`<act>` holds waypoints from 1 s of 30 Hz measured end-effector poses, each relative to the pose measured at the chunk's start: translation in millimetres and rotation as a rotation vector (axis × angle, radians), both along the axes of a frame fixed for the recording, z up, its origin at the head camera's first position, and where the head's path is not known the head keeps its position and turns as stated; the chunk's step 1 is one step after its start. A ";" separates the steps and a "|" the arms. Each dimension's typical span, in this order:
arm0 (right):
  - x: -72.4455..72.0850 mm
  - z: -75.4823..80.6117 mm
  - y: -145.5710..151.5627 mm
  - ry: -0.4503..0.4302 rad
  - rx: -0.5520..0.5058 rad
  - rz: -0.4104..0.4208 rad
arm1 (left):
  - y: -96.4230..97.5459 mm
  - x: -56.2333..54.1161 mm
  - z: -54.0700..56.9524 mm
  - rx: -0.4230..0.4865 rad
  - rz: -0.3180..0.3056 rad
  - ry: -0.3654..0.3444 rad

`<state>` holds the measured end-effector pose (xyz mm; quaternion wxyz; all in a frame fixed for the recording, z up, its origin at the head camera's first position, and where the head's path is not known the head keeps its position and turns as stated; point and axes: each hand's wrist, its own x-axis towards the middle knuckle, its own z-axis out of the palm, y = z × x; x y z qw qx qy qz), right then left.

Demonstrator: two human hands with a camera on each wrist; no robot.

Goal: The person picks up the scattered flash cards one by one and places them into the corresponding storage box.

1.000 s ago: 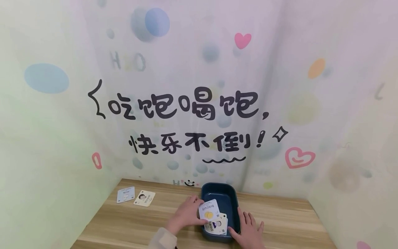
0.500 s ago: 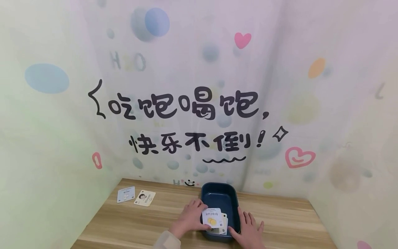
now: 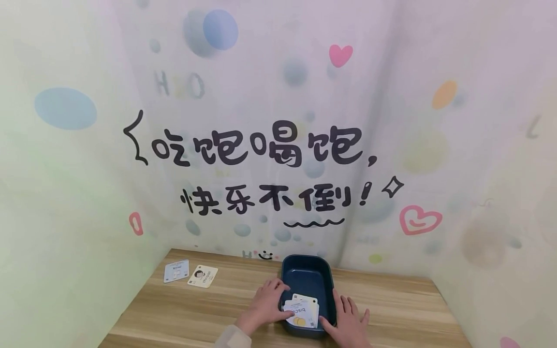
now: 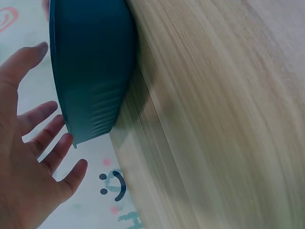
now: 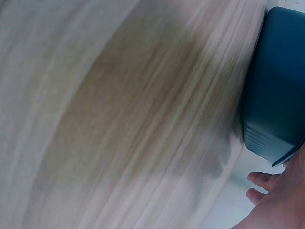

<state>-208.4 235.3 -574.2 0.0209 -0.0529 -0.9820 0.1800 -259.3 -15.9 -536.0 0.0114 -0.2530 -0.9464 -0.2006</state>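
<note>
A dark blue rectangular box (image 3: 308, 275) stands on the wooden table in the head view. Several cards lie in its near end, and a biscuit card (image 3: 300, 316) is on top of a pale card (image 3: 304, 297). My left hand (image 3: 266, 302) is at the box's left rim, thumb reaching over the biscuit card, fingers spread and relaxed. The left wrist view shows this hand (image 4: 33, 138) with no card in it, beside the box wall (image 4: 90, 71). My right hand (image 3: 348, 321) rests along the right rim, its thumb over the near corner and its other fingers loosely extended.
On the table's far left lie a blue milk card (image 3: 176, 271) and a cream throat card (image 3: 203, 276). A printed curtain (image 3: 270, 96) rises behind the wooden table (image 3: 209, 311), with more white fabric at both sides.
The biscuit card has gone from my left hand's grip, moving down and toward me onto the other cards in the box. The left fingers have loosened. My right hand stays put.
</note>
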 end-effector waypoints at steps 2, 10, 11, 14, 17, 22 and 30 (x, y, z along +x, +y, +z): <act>0.0 0.5 0.1 -0.002 -0.001 -0.001 | -2.1 -2.2 -1.4 0.018 0.018 0.000; -0.6 1.4 0.9 -0.010 0.003 0.000 | -21.9 -16.3 -2.2 0.087 0.099 0.076; -0.6 1.5 1.1 -0.010 0.004 0.000 | -25.9 -18.1 -2.0 0.102 0.106 0.084; -0.6 1.8 1.3 -0.008 0.006 0.002 | -39.4 -24.1 -2.2 0.121 0.131 0.115; -0.9 1.8 1.4 -0.008 0.008 0.003 | -53.8 -30.8 -2.3 0.133 0.175 0.114; -1.7 1.8 0.9 -0.020 0.010 0.000 | -80.1 -41.5 -4.7 0.111 0.309 0.085; -3.0 -1.2 1.6 -0.034 0.015 -0.006 | -124.9 -51.7 -7.9 0.083 0.520 0.010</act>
